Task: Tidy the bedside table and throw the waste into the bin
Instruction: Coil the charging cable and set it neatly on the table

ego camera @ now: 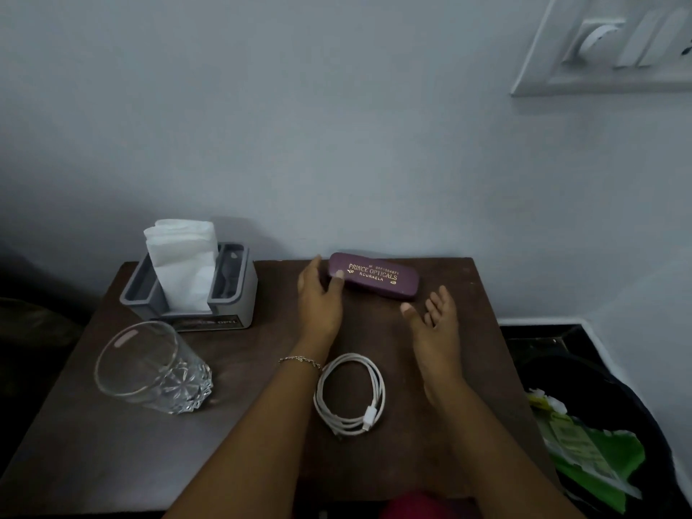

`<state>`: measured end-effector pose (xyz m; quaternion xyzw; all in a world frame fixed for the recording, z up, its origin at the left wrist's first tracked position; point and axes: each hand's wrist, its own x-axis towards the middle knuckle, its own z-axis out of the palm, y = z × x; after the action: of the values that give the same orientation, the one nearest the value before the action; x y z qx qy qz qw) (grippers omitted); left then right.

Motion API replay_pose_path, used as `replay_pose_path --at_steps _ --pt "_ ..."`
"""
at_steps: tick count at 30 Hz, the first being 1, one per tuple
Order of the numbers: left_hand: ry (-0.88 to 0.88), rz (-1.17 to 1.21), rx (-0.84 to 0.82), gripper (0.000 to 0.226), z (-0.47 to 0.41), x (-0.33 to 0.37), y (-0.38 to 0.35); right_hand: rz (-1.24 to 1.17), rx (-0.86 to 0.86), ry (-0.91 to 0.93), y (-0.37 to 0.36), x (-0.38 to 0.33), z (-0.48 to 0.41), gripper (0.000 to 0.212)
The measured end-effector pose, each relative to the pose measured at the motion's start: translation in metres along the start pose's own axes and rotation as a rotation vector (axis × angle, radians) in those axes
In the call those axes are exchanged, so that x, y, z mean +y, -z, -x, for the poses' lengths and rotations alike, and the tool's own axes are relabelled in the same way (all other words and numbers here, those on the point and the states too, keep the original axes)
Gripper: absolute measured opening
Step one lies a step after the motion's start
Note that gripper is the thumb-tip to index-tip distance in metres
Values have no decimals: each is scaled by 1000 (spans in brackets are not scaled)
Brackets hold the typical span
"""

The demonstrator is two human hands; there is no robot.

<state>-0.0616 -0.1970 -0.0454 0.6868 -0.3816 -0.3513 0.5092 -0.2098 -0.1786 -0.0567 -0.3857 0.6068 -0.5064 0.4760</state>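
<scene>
A purple spectacle case (pixel 378 276) with gold lettering lies at the back of the brown bedside table (pixel 243 417), against the wall. My left hand (pixel 320 297) touches the case's left end, thumb on its lid, fingers straight. My right hand (pixel 436 316) hovers open, palm turned left, just in front of the case's right end and apart from it. A coiled white cable (pixel 350 395) lies between my forearms. A dark bin (pixel 599 425) stands on the right, holding green and white waste (pixel 588 447).
A grey holder (pixel 239 294) with white tissues (pixel 183 264) stands at the table's back left. A cut-glass tumbler (pixel 149 368) stands in front of it. A switch panel (pixel 614 43) is on the wall at upper right.
</scene>
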Motion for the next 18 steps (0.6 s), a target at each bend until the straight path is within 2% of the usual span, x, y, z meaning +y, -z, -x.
replay_pose_path --at_steps 7,18 --pt "-18 -72 -105 53 -11 3 -9 -8 13 12 -19 -5 -26 50" --pt "160 -38 30 50 26 5 28 74 -16 -37 -32 1 2 42"
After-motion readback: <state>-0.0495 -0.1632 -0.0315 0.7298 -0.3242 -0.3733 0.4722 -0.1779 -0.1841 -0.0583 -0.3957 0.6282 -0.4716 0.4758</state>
